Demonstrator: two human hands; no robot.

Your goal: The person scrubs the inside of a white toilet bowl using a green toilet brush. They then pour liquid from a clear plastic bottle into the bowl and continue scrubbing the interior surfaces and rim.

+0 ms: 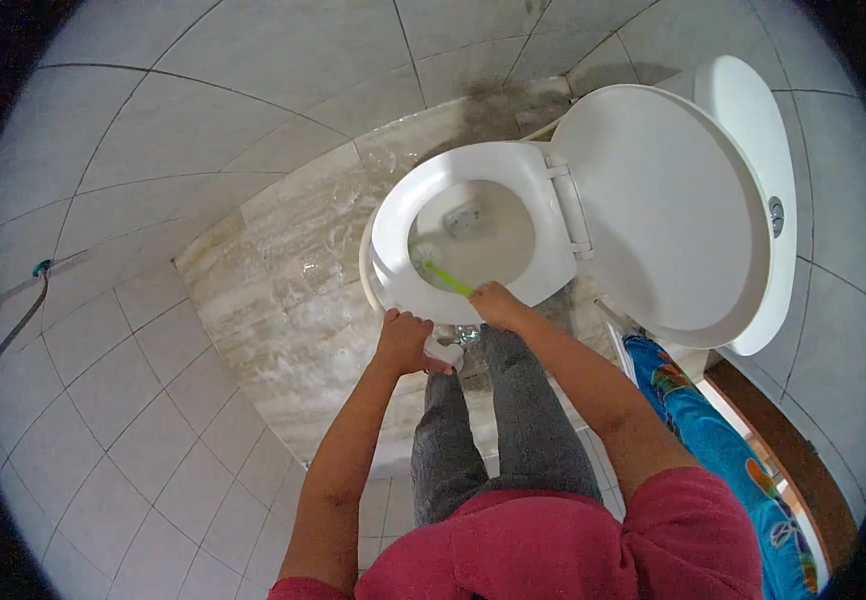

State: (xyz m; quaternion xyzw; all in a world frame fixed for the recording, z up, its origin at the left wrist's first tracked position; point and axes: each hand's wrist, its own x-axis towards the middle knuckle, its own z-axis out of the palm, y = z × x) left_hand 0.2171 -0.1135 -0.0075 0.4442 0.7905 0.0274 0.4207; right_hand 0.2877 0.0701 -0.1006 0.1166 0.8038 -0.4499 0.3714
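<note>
My right hand (500,306) is closed round the bright green handle of a toilet brush (449,279). The brush's pale head rests in cloudy water inside the bowl, near its left side. Around the bowl lies the lowered white toilet seat (409,196). Just left of my right hand, at the seat's near edge, my left hand (405,343) is closed on a small white container (444,352). Fingers hide part of that container, so its exact kind does not show.
The toilet lid (663,215) is raised against the white tank (753,190) on the right. Suds and water cover the wood-look floor (293,280). A hose (25,325) hangs on the left tiled wall. Blue patterned cloth (698,425) hangs at the lower right beside a brown frame (783,440).
</note>
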